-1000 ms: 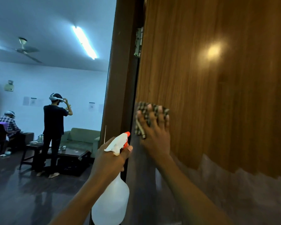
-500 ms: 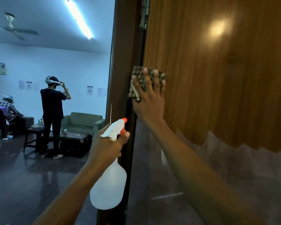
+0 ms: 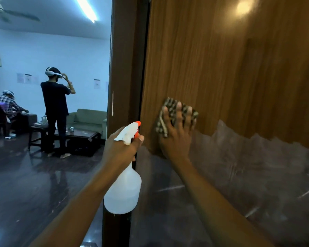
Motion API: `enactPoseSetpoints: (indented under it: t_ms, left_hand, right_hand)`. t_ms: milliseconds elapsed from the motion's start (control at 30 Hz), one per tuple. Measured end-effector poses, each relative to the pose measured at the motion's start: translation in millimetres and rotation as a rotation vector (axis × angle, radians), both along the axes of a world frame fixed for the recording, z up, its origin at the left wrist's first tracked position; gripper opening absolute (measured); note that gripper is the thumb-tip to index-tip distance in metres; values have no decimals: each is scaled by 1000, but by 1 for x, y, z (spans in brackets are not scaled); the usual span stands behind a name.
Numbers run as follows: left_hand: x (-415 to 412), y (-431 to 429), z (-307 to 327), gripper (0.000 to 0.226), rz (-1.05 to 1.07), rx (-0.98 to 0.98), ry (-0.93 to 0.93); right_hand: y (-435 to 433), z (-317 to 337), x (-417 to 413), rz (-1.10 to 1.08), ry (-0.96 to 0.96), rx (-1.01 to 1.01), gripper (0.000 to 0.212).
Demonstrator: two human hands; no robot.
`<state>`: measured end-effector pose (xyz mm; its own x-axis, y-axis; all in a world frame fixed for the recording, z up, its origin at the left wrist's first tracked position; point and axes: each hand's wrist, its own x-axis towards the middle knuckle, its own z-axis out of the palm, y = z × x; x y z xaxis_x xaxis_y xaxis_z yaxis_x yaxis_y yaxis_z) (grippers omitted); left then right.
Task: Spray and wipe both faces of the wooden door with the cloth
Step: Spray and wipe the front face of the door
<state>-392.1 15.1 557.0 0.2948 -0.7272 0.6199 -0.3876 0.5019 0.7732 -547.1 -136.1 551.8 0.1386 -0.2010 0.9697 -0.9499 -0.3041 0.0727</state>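
The wooden door (image 3: 230,68) fills the right half of the view, its brown grain face toward me; a cloudy plastic film covers its lower part. My right hand (image 3: 177,138) presses a checked cloth (image 3: 169,111) flat against the door near its left edge, fingers spread straight over the cloth. My left hand (image 3: 119,150) grips the neck of a white spray bottle (image 3: 123,189) with an orange nozzle tip, held upright in front of the door's edge and off the door.
The dark door frame (image 3: 121,68) runs down the middle. Beyond it lies a room with a glossy dark floor (image 3: 25,184), a low coffee table (image 3: 78,138), a green sofa (image 3: 89,118), a standing person (image 3: 55,107) wearing a headset and a seated person (image 3: 7,104).
My right hand slid the cloth up the door's left edge, then back down and slightly right. The left hand with the bottle stayed about where it was.
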Motion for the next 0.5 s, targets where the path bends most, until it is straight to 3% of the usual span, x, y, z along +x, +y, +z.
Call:
enactPoseSetpoints:
  t_ms: [133, 233, 300, 367, 500]
  left_hand:
    - [-4, -4, -8, 37, 43, 26, 109]
    - [-20, -7, -27, 45, 40, 95, 165]
    - [-32, -6, -43, 46, 0, 138, 120]
    - [-45, -6, -53, 43, -37, 173, 88]
    - [-54, -10, -50, 44, -27, 179, 98]
  right_hand:
    - [-1, -20, 44, 149, 337, -86, 75]
    - [-5, -76, 4, 156, 542, -50, 63]
    - [-3, -110, -44, 117, 455, -9, 59]
    - [4, -118, -90, 14, 239, 24, 64]
    - [7, -50, -88, -89, -223, 60, 66]
